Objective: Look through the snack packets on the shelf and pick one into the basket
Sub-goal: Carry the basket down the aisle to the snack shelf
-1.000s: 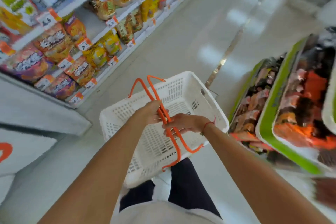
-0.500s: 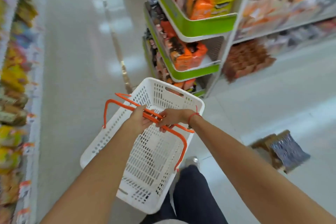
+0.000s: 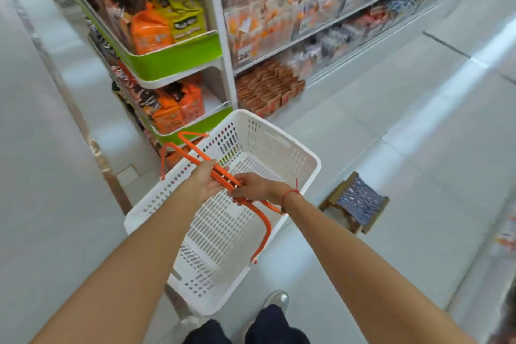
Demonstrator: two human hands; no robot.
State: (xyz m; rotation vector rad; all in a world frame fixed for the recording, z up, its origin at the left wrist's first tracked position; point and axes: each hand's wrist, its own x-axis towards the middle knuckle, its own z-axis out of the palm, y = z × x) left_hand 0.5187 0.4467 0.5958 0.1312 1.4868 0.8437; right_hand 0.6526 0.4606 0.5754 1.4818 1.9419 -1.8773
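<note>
Item: white basket (image 3: 290,145), empty, hung from orange handles (image 3: 220,176). Left hand (image 3: 203,184) and right hand (image 3: 255,187) both curled round those handles, touching at mid-span. Snack packets (image 3: 164,24) stood ahead and above the grip, on green-edged shelves (image 3: 173,63), apart from both hands. Step judged: approach, browsing not yet begun. Next: free one hand, reach forward to packets.

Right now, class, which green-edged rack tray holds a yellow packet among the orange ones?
The upper tray. A yellow packet stands there beside an orange packet; the lower tray, nearer the basket, shows only orange and dark ones.
</note>
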